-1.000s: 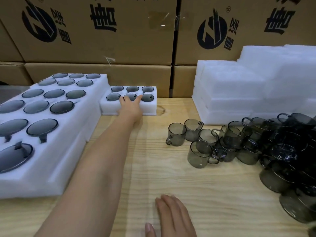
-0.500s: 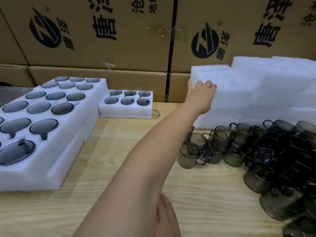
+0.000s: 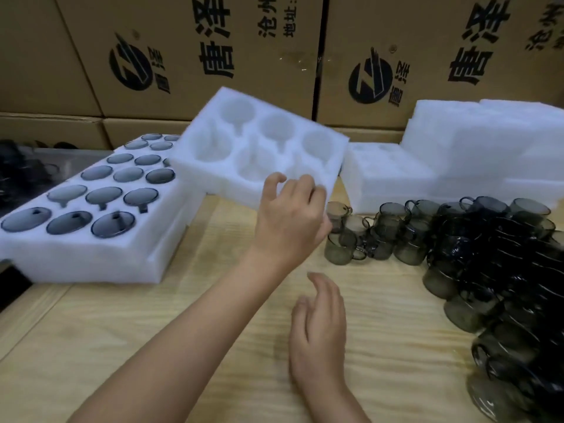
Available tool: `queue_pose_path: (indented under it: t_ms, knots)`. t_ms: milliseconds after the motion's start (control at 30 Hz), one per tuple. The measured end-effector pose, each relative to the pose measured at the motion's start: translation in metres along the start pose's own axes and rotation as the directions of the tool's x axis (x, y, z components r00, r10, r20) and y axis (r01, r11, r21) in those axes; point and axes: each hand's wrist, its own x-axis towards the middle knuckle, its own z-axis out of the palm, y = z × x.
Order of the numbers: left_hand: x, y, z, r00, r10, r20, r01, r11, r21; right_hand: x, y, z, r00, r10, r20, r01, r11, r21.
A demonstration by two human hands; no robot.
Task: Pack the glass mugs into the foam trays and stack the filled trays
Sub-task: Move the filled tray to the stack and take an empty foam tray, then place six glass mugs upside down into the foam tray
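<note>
My left hand (image 3: 290, 221) grips the near right corner of an empty white foam tray (image 3: 259, 141) with six round pockets. The tray hangs tilted in the air above the wooden table (image 3: 213, 331). My right hand (image 3: 319, 334) hovers open and empty just over the table, below the left hand. A heap of smoky grey glass mugs (image 3: 488, 254) lies on the table to the right, the nearest ones (image 3: 345, 242) beside my left hand. Stacked foam trays filled with mugs (image 3: 91, 209) sit at the left. The lifted tray hides the small filled tray behind it.
A pile of empty white foam trays (image 3: 473, 154) stands at the back right, behind the mugs. Printed cardboard boxes (image 3: 213, 56) form a wall along the back of the table. Something dark (image 3: 18, 175) lies beyond the filled trays at the far left.
My left hand went from the small filled tray to the foam pile at the right, took an empty tray and now carries it leftward in the air. My right hand lifted slightly.
</note>
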Motion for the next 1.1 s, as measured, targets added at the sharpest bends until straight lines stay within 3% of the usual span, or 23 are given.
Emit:
queue_pose_path:
  t_ms: [33, 133, 233, 267, 367, 433, 500, 533, 567, 633, 667, 800, 900, 967, 1100]
  knots:
    - [-0.018, -0.001, -0.011, 0.998, -0.024, 0.051, 0.023, 0.999, 0.029, 0.019, -0.004, -0.008, 0.996, 0.028, -0.083, -0.02, 0.996, 0.09]
    - [-0.07, 0.011, -0.034, 0.957, -0.098, 0.272, 0.092, 0.995, 0.035, 0.019, -0.018, -0.017, 0.985, 0.091, -0.145, -0.055, 0.971, 0.233]
    - [-0.106, 0.028, -0.046, 0.791, -0.117, 0.6, 0.171, 0.985, -0.033, 0.01, -0.014, -0.025, 0.99, -0.012, -0.138, 0.048, 0.965, 0.256]
    - [-0.115, 0.031, -0.045, 0.767, -0.092, 0.635, 0.168, 0.984, -0.06, 0.011, -0.013, -0.027, 0.996, -0.024, -0.09, 0.046, 0.967, 0.249]
    - [-0.127, 0.02, -0.059, 0.829, -0.065, 0.555, 0.292, 0.897, -0.332, 0.008, -0.015, -0.028, 0.987, 0.06, 0.152, -0.099, 0.961, 0.26]
    - [-0.128, -0.004, -0.067, 0.94, -0.175, 0.293, 0.302, 0.825, -0.477, 0.008, -0.012, -0.027, 0.969, 0.09, 0.228, -0.149, 0.954, 0.26]
    - [-0.131, -0.038, -0.069, 0.939, -0.333, 0.085, 0.33, 0.802, -0.497, 0.009, -0.011, -0.029, 0.963, 0.093, 0.253, -0.154, 0.96, 0.233]
    - [-0.132, -0.056, -0.071, 0.892, -0.451, 0.044, 0.402, 0.744, -0.533, 0.01, -0.01, -0.032, 0.956, 0.09, 0.278, -0.151, 0.966, 0.208]
    - [-0.136, -0.074, -0.071, 0.804, -0.593, 0.045, 0.49, 0.618, -0.614, 0.011, -0.009, -0.036, 0.949, 0.079, 0.305, -0.134, 0.977, 0.166]
    - [-0.146, -0.102, -0.066, 0.567, -0.8, 0.197, 0.567, 0.205, -0.798, 0.018, -0.007, -0.046, 0.938, 0.047, 0.345, -0.079, 0.994, 0.081]
    - [-0.151, -0.11, -0.062, 0.499, -0.812, 0.303, 0.55, 0.027, -0.835, 0.022, -0.006, -0.052, 0.935, 0.04, 0.353, -0.062, 0.997, 0.053]
    - [-0.168, -0.106, -0.04, 0.449, -0.605, 0.658, 0.655, -0.278, -0.702, 0.037, -0.008, -0.078, 0.938, 0.023, 0.345, 0.002, 0.997, -0.072]
    - [-0.165, -0.086, -0.029, 0.524, -0.417, 0.743, 0.729, -0.232, -0.644, 0.044, -0.014, -0.096, 0.933, 0.061, 0.355, -0.001, 0.986, -0.167]
    - [-0.16, -0.07, -0.025, 0.576, -0.343, 0.742, 0.737, -0.175, -0.652, 0.05, -0.016, -0.108, 0.928, 0.132, 0.349, 0.001, 0.935, -0.355]
    - [-0.156, -0.058, -0.016, 0.562, -0.358, 0.746, 0.733, -0.202, -0.65, 0.061, -0.019, -0.127, 0.883, 0.293, 0.367, -0.087, 0.87, -0.486]
